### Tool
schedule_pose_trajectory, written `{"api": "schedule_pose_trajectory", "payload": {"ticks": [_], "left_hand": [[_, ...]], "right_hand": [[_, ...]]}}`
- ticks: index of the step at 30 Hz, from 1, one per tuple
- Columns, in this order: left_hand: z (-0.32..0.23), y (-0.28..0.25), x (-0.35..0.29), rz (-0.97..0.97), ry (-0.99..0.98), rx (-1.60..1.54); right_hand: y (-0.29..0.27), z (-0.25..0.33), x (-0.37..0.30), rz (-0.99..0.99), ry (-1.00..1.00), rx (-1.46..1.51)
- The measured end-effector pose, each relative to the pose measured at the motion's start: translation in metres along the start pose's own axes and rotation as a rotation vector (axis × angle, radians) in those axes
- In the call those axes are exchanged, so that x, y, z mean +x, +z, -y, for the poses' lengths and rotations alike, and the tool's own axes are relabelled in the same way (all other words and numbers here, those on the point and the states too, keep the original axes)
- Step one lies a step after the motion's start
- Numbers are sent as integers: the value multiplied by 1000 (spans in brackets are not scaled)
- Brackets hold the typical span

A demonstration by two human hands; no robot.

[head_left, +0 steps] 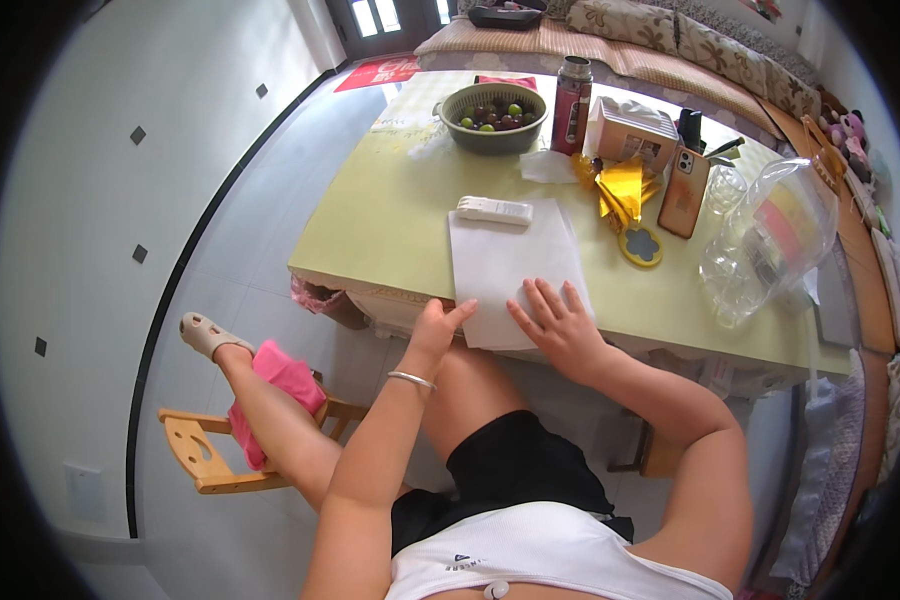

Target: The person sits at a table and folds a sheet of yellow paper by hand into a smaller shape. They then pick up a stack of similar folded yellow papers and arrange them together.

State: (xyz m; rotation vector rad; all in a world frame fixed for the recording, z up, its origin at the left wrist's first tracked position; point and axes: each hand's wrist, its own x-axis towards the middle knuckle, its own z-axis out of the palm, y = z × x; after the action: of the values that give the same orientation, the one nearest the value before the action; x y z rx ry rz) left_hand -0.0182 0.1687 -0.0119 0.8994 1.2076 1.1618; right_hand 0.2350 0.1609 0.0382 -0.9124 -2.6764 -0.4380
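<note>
White paper (505, 275) lies right at the near edge of the pale-yellow table (370, 225), and I have my right hand (560, 325) spread open on its near right part, palm down, gripping nothing. My left hand (438, 330) is at its left edge, thumb by the margin; fingers hidden, so I can't tell if it's pinching. A white oblong device (495, 210) rests across the far end.
</note>
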Motion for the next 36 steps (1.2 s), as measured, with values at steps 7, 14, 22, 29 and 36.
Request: {"api": "schedule_pose_trajectory", "payload": {"ticks": [7, 14, 22, 29, 36], "left_hand": [[-47, 31, -42, -90, -42, -29], [-58, 25, -13, -264, 158, 466], [-78, 5, 32, -172, 997, 1167], [-72, 1, 59, 226, 449, 505], [-75, -8, 55, 243, 523, 497]], "right_hand": [[-20, -16, 9, 93, 57, 288], [-1, -37, 46, 92, 45, 272], [8, -46, 58, 158, 8, 180], [0, -49, 46, 159, -22, 186], [-21, -73, 84, 322, 34, 463]]}}
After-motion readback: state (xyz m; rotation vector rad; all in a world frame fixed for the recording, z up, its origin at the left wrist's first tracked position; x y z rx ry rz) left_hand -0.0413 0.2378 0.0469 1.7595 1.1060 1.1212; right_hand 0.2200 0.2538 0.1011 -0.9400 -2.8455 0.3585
